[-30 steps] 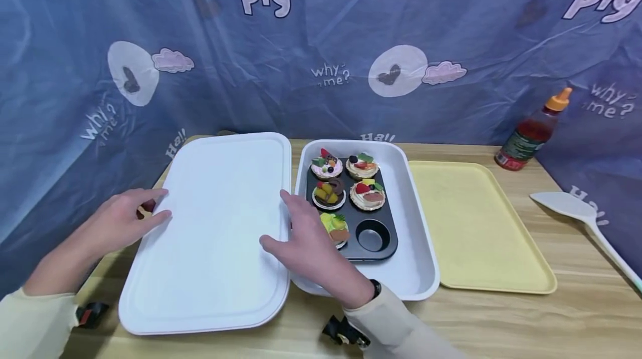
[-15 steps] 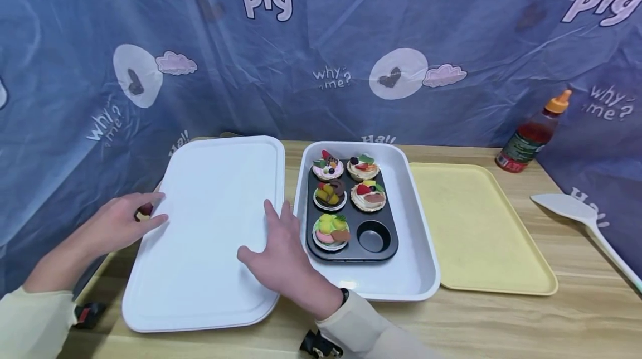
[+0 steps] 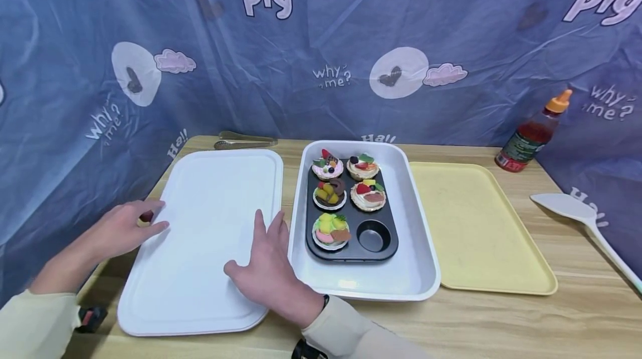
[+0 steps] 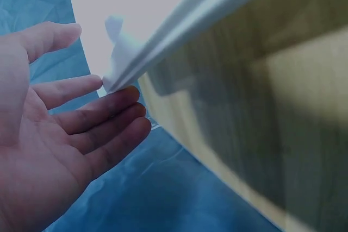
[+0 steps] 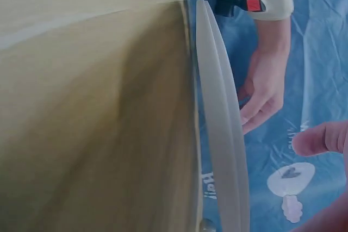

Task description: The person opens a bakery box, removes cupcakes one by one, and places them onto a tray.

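Observation:
A flat white lid point(image 3: 205, 253) fills the left of the head view. Its edge stands off the wood in both wrist views, casting a shadow. My left hand point(image 3: 120, 225) is at its left edge; in the left wrist view the extended fingers point(image 4: 100, 107) touch the rim, some beneath it, and the thumb stands apart. Over the lid's right part my right hand point(image 3: 271, 270) is spread, its thumb point(image 5: 315, 138) clear of the rim; whether its other fingers touch is hidden. Beside it a white bin point(image 3: 418, 270) holds a dark muffin pan point(image 3: 351, 242) with several decorated tarts point(image 3: 331, 232) and one bare cup.
Tongs point(image 3: 246, 140) lie behind the lid against the blue cloth point(image 3: 321, 24). Right of the bin lie a yellow tray point(image 3: 481, 231) and a white long-handled spoon point(image 3: 567, 207). A sauce bottle point(image 3: 526, 136) stands at the back right on the wooden table point(image 3: 451, 325).
The lid's far edge has come down and nearer, uncovering the tongs. My right hand has moved left, off the bin and over the lid. My left hand stays nearly in place.

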